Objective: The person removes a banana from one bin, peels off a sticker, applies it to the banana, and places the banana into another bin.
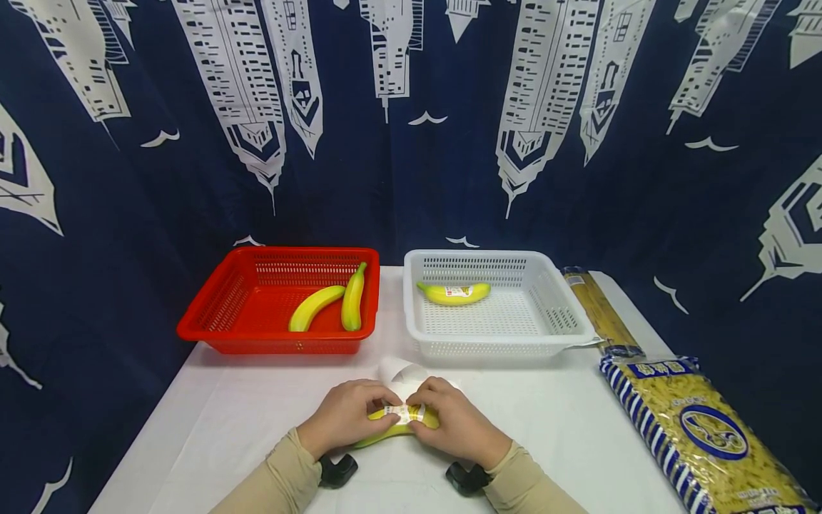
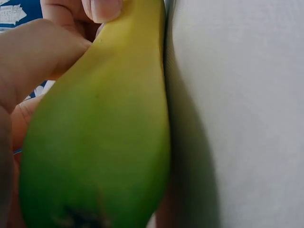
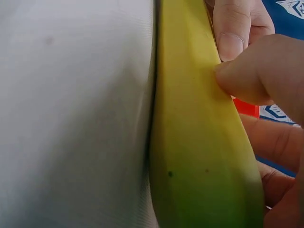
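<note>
A yellow banana (image 1: 393,431) with greenish ends lies on the white table in front of the person. On its upper side sits a white printed label (image 1: 404,412), between the two hands. The left hand (image 1: 349,415) grips the banana's left part, thumb in front and fingers behind. From the other side the right hand (image 1: 459,422) holds it the same way, thumb near the label. Both wrist views show the banana (image 2: 102,128) up close along the tabletop, and a right thumb (image 3: 251,71) touches its side. The label cannot be seen in either wrist view.
Just behind the hands is a curled white paper strip or roll (image 1: 404,373). A red basket (image 1: 257,343) with two bananas stands back left. Beside it, a white basket (image 1: 488,343) holds one labelled banana (image 1: 472,293). Pasta packs (image 1: 668,385) lie along the right edge.
</note>
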A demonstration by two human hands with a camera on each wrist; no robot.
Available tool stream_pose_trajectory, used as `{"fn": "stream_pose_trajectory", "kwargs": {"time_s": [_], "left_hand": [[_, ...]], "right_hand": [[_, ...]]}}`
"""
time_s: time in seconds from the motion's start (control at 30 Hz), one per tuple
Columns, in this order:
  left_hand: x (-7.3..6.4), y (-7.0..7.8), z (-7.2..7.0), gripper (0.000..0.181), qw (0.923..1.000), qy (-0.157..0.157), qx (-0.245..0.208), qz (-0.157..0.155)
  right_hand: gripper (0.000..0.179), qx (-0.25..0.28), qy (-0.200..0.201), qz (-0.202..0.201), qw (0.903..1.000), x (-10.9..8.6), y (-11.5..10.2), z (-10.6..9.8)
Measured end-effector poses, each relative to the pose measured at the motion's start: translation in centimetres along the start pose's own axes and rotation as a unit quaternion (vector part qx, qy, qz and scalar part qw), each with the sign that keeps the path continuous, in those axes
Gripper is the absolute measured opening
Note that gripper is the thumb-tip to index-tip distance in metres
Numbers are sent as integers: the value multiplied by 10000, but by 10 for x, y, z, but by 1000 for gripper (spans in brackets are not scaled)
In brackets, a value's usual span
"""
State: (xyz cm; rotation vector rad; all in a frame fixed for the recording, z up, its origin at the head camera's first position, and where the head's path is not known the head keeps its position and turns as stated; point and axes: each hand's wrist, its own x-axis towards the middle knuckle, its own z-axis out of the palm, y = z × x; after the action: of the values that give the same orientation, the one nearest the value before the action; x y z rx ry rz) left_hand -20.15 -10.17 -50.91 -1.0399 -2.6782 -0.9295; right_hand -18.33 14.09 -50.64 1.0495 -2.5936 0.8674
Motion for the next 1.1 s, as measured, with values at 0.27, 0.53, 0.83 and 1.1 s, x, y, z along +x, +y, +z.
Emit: {"fn": "stream_pose_trajectory", "kwargs": {"time_s": [0.27,0.53,0.83,1.1], "left_hand": [[-1,0,-1,14,9996,6,164,-213],[-1,2,-3,14,9973,183,650,-273],[0,5,-10,17,9969,-5,633,-459],[-1,5,-9,20,9969,-91,536,-561]], "right_hand": [[23,-141,-47,227,9996,0,1,-2],[25,-396,-1,335,9987,-1,1,-5],[29,-1170,8,374,9924,0,-3,-13],[31,-1043,-397,693,9913,-9,0,-26]]}}
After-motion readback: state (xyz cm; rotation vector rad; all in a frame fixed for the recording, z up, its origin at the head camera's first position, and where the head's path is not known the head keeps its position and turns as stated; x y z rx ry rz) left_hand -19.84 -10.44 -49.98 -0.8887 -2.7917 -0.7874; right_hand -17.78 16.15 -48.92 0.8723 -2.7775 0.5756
